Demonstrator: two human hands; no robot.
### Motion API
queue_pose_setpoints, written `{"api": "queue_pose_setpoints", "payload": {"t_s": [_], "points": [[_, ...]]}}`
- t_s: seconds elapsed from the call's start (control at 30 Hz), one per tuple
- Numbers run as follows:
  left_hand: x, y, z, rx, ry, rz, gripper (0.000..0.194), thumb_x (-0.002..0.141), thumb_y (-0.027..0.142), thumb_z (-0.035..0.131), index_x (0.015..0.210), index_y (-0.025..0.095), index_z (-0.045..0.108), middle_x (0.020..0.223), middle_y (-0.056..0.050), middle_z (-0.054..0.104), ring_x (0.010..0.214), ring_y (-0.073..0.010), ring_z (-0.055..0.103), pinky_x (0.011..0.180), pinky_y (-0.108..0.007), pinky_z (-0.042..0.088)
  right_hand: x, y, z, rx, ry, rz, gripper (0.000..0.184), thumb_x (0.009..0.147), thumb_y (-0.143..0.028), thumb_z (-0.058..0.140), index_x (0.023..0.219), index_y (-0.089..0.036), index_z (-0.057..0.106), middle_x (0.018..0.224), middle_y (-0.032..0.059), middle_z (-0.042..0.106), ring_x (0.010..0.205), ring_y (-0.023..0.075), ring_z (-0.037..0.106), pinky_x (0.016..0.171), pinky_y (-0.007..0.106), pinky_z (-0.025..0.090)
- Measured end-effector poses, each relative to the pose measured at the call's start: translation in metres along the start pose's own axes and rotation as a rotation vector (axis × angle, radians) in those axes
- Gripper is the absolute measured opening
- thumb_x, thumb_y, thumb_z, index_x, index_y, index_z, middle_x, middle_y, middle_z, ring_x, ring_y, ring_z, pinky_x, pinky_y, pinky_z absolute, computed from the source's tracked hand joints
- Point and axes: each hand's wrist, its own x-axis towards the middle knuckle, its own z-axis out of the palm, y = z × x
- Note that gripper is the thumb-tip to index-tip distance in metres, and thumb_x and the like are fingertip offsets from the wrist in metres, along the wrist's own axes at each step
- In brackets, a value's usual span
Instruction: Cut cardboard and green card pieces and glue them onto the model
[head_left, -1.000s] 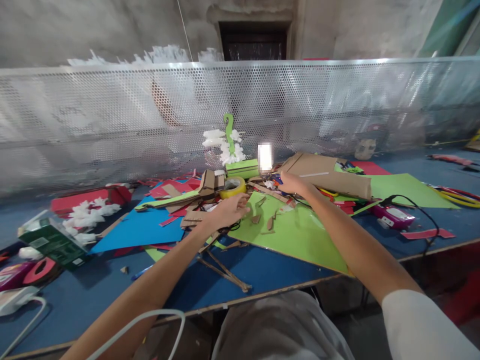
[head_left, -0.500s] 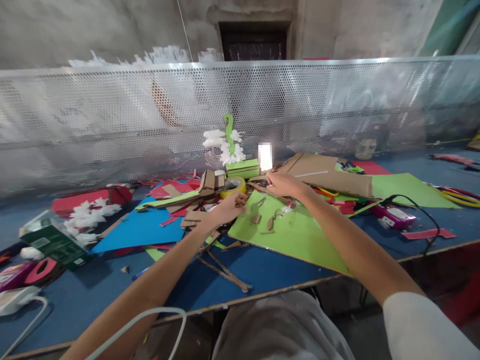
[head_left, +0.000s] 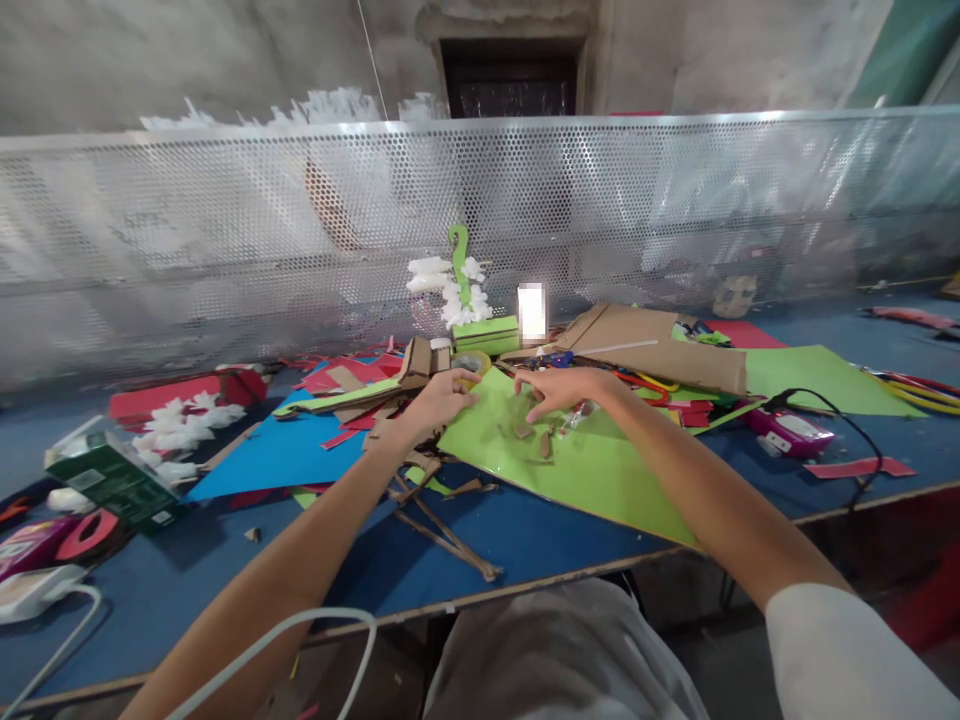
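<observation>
My left hand (head_left: 437,397) has its fingers curled over the upper left edge of a large light-green sheet (head_left: 600,470) on the blue table (head_left: 525,545). A yellow tape roll (head_left: 472,361) peeks out just behind those fingers. My right hand (head_left: 561,388) is spread open, fingers pointing down. It hovers over several small brown cardboard scraps (head_left: 541,440) that lie on the green sheet. It holds nothing.
A folded cardboard piece (head_left: 652,345) and a pink glue gun (head_left: 787,430) with a black cord lie to the right. A blue sheet (head_left: 285,455), red box (head_left: 176,395) and green carton (head_left: 112,480) are on the left. A stick frame (head_left: 442,530) lies near the front edge. A perforated metal screen (head_left: 225,240) stands behind.
My left hand moved up to the green sheet's edge and curled on it; the sheet shifted left, partly covering the tape roll. My right hand drew back from the clutter and spread over the scraps.
</observation>
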Motion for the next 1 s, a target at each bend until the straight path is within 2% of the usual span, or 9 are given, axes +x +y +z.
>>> {"api": "queue_pose_setpoints", "payload": {"t_s": [0.1,0.23,0.37,0.57,0.67,0.77,0.83,0.93,1.0], "points": [[0.0,0.001,-0.021,0.03,0.101,0.068,0.041,0.069,0.037,0.075,0.103,0.017,0.062,0.063,0.006,0.054,0.052,-0.012,0.049,0.052,-0.025,0.037,-0.002,0.003,-0.002,0.024,-0.01,-0.019,0.079,0.088,-0.052,0.073,0.153,-0.026,0.035,0.105,0.0058,0.07,0.079,0.0183,0.064,0.061,0.025,0.041],[-0.006,0.013,-0.045,0.02,0.215,0.247,0.041,0.073,0.042,0.074,0.103,0.018,0.061,0.069,0.004,0.054,0.063,-0.0148,0.055,0.06,-0.026,0.042,-0.004,-0.001,-0.007,-0.046,0.049,-0.099,0.056,0.092,-0.041,0.07,0.142,-0.024,0.051,0.105,0.0068,0.072,0.085,0.0197,0.066,0.068,0.026,0.042],[-0.017,0.03,-0.06,-0.012,0.268,0.357,0.042,0.077,0.039,0.078,0.11,0.019,0.064,0.071,0.004,0.056,0.063,-0.0129,0.054,0.059,-0.023,0.043,-0.007,-0.006,-0.01,-0.04,0.119,-0.12,0.048,0.094,-0.033,0.067,0.138,-0.02,0.053,0.108,0.0084,0.072,0.086,0.0198,0.066,0.069,0.026,0.042],[-0.023,0.038,-0.084,-0.273,0.417,0.403,0.035,0.076,0.034,0.084,0.103,0.018,0.068,0.07,0.004,0.06,0.053,-0.0091,0.054,0.05,-0.02,0.044,-0.008,-0.009,-0.011,-0.133,0.056,-0.106,0.025,0.092,-0.027,0.069,0.115,-0.018,0.068,0.106,0.009,0.073,0.085,0.0199,0.065,0.067,0.026,0.04],[-0.025,0.043,-0.097,-0.416,0.508,0.507,0.031,0.079,0.03,0.085,0.1,0.016,0.068,0.068,0.005,0.064,0.052,-0.0075,0.054,0.05,-0.019,0.045,-0.01,-0.011,-0.015,-0.163,0.055,-0.108,0.02,0.092,-0.025,0.068,0.111,-0.019,0.072,0.107,0.0088,0.074,0.086,0.0201,0.066,0.069,0.027,0.041],[-0.03,0.053,-0.106,-0.56,0.634,0.664,0.023,0.086,0.026,0.082,0.097,0.016,0.064,0.072,0.005,0.07,0.057,-0.0061,0.058,0.057,-0.018,0.048,-0.012,-0.009,-0.021,-0.186,0.021,-0.103,0.024,0.093,-0.026,0.067,0.114,-0.019,0.074,0.11,0.0099,0.074,0.089,0.0211,0.067,0.068,0.027,0.041],[-0.034,0.06,-0.108,-0.651,0.678,0.735,0.019,0.091,0.025,0.078,0.097,0.017,0.062,0.075,0.006,0.072,0.061,-0.0059,0.061,0.061,-0.018,0.05,-0.014,-0.008,-0.025,-0.17,-0.005,-0.094,0.032,0.092,-0.033,0.069,0.121,-0.019,0.072,0.114,0.0109,0.073,0.09,0.0216,0.067,0.067,0.027,0.041],[-0.038,0.064,-0.104,-0.757,0.63,0.727,0.013,0.098,0.026,0.071,0.101,0.019,0.061,0.081,0.006,0.074,0.067,-0.0066,0.065,0.067,-0.02,0.054,-0.022,-0.008,-0.027,-0.077,-0.087,-0.118,0.056,0.086,-0.045,0.076,0.134,-0.019,0.065,0.118,0.0114,0.073,0.088,0.0216,0.068,0.066,0.026,0.043],[-0.039,0.062,-0.098,-0.803,0.553,0.667,0.011,0.099,0.026,0.069,0.103,0.02,0.061,0.081,0.006,0.075,0.068,-0.008,0.067,0.065,-0.021,0.056,-0.031,-0.009,-0.024,-0.022,-0.184,-0.173,0.066,0.079,-0.045,0.083,0.136,-0.019,0.065,0.121,0.0114,0.073,0.095,0.0229,0.069,0.069,0.026,0.046]]}}
